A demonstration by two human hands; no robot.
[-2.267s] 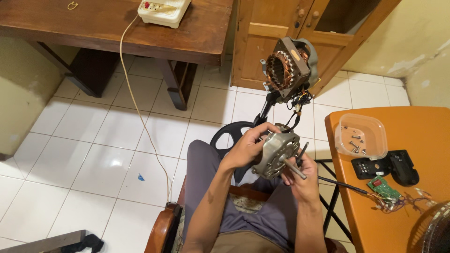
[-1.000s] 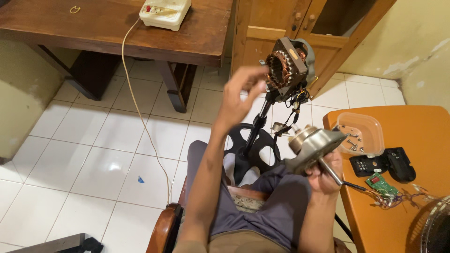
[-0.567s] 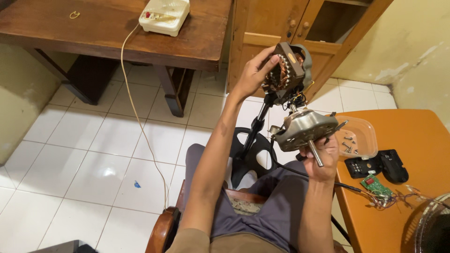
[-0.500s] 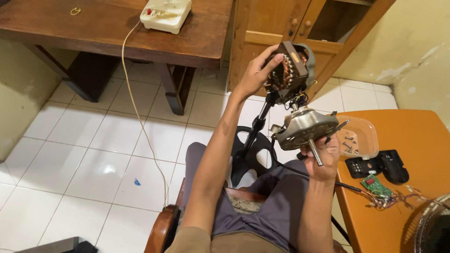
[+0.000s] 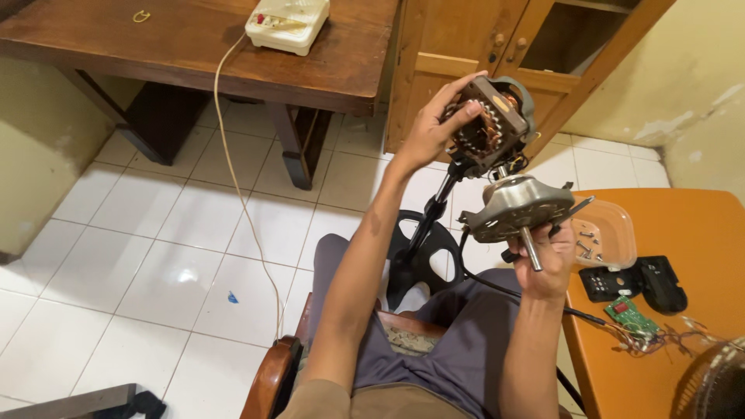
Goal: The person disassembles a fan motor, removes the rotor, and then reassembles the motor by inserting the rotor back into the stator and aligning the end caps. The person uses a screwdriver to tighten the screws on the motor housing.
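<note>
My left grip [image 5: 434, 132] clasps motor stator [image 5: 489, 124], copper windings showing, atop black stand. My right grip [image 5: 543, 260] holds grey metal housing [image 5: 518, 211] just below stator, shaft down, near orange tabletop [image 5: 683, 233] left edge.

Orange table [image 5: 698, 225] sits by your right arm. On it: clear plastic tray [image 5: 609, 233] with small screws at its near-left corner, black remote-like casing [image 5: 640, 281] just beside the tray, green circuit board [image 5: 630, 316] with loose wires next to the casing. Across the tiled floor [image 5: 155, 233] from the orange table, brown wooden table [image 5: 194, 46] carries a white box [image 5: 287, 23]; its cord drops to the floor.
</note>
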